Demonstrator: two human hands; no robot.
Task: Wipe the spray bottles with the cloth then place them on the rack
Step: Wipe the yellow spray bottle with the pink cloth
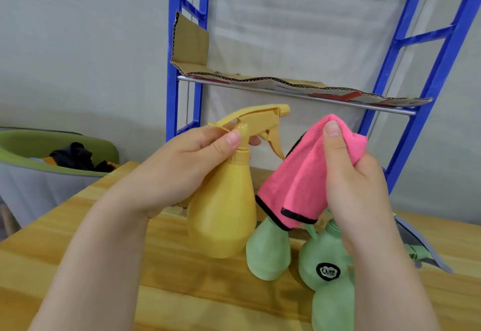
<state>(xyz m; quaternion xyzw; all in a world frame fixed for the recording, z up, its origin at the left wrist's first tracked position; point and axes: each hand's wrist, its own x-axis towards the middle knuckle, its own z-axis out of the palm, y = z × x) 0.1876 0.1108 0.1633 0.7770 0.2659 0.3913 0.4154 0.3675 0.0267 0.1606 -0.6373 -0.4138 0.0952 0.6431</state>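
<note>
left grip [182, 166] clamped round neck of yellow plastic spray bottle [223, 205], held upright above wooden counter [182, 291]. right grip [356, 190] pinched shut on pink microfibre cloth with black trim [299, 177], just beside bottle. green plastic spray bottles [268, 252] lying on counter below, before blue metal rack [421, 75].

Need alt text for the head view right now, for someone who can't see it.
The left hand holds a yellow spray bottle by its neck above a wooden table, while the right hand holds a pink cloth beside it. Green spray bottles wait below; a blue rack stands behind.
</note>
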